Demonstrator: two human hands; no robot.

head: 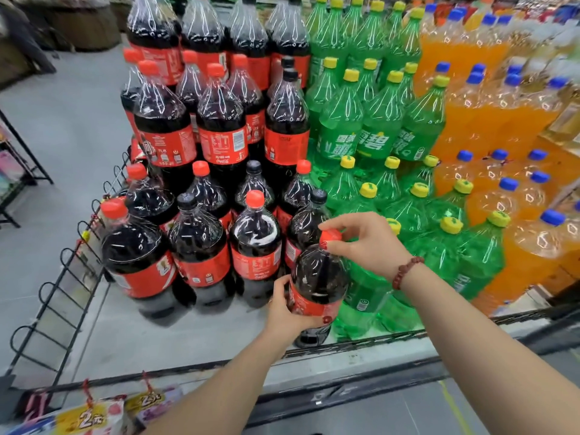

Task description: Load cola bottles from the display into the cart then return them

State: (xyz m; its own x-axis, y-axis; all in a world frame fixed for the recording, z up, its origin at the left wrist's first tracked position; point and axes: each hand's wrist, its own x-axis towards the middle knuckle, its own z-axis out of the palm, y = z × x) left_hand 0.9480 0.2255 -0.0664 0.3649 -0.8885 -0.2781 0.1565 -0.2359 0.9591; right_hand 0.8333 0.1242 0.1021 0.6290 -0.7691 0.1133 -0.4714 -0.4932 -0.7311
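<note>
At the display (188, 337) front, our left hand (284, 309) grips the cola bottle (317, 274), our right hand (367, 241) pinches its cap (330, 236); we should lift it upright.

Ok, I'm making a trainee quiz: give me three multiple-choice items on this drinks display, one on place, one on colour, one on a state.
1. Where is the gripped dark plastic cola bottle? A the display's left end; B the front, beside the green plastic bottles; C in a cart.
2. What colour caps top the orange soda bottles? A yellow; B red; C blue.
3. What is the right hand doing? A hanging free; B pinching the bottle's red cap; C pressing the shelf.
Answers: B, green bottles stand right beside it; C, blue caps show across the orange bottles; B, thumb and fingers close on the cap.
</note>
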